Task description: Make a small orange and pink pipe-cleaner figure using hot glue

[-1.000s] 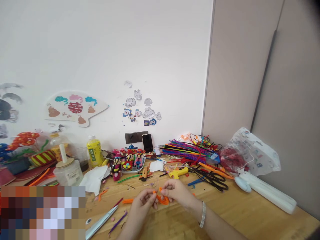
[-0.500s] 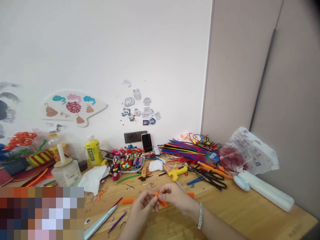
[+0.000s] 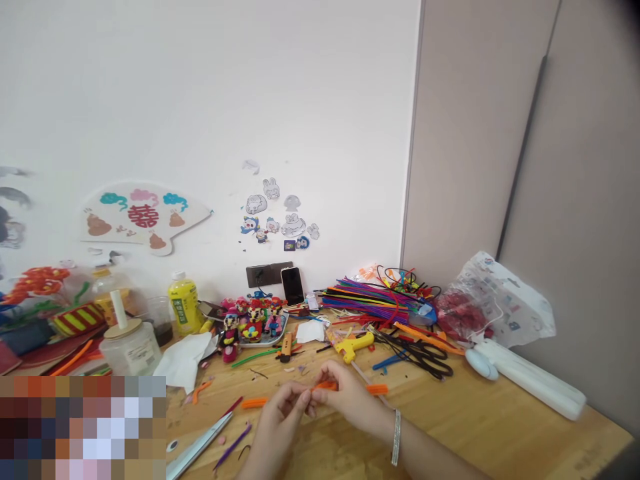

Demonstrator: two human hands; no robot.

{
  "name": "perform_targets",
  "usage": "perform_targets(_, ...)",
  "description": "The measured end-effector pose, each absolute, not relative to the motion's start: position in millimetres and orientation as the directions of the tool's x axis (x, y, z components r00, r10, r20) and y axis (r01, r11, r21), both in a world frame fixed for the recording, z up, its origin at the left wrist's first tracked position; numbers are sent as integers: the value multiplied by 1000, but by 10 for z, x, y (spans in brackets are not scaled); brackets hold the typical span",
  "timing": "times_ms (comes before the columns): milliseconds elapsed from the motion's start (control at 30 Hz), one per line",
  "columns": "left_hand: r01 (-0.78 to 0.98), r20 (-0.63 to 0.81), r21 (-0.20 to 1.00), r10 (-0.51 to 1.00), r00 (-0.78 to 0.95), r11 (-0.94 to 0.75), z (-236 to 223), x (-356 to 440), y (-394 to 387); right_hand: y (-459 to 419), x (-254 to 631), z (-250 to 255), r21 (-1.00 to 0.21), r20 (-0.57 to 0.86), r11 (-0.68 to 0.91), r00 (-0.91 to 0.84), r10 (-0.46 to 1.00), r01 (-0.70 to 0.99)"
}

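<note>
Close together over the wooden table, my left hand (image 3: 286,415) and my right hand (image 3: 345,395) meet fingertip to fingertip. Between them is a short folded orange pipe cleaner (image 3: 326,385), partly hidden by the fingers. The right thumb and fingers are closed around it. My left thumb and index finger pinch at its near end. A bundle of orange pipe cleaners (image 3: 255,403) lies beside my left hand, and another orange bundle (image 3: 377,389) shows behind my right wrist.
A yellow glue gun (image 3: 354,345) and black scissors (image 3: 425,357) lie behind my right hand. Small figures (image 3: 255,323) stand on a tray, with a pile of coloured pipe cleaners (image 3: 367,300) further right. A silver blade-like tool (image 3: 203,447) lies at front left.
The orange pipe cleaner has turned: its loose end pointed down toward me before, and now it lies up inside my right fingers. The view has shifted slightly.
</note>
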State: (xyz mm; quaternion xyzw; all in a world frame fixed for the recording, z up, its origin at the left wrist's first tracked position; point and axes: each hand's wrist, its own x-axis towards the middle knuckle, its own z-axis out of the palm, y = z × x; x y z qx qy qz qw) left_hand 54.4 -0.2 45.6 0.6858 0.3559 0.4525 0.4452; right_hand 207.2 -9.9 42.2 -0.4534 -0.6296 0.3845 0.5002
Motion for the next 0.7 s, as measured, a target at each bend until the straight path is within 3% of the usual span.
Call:
perform_targets(267,132,308,924,903,300,-359,412,574,11,-109,2050,438,-765,395,392,-108,912,510)
perform_targets(500,358,280,840,891,357,-408,360,564,20,-93,2062,344,-564,521,514,-205,829,646)
perform_targets(700,333,176,886,898,402,-323,298,583,55,-77,2069,322,-400,556,598,-334,761,695)
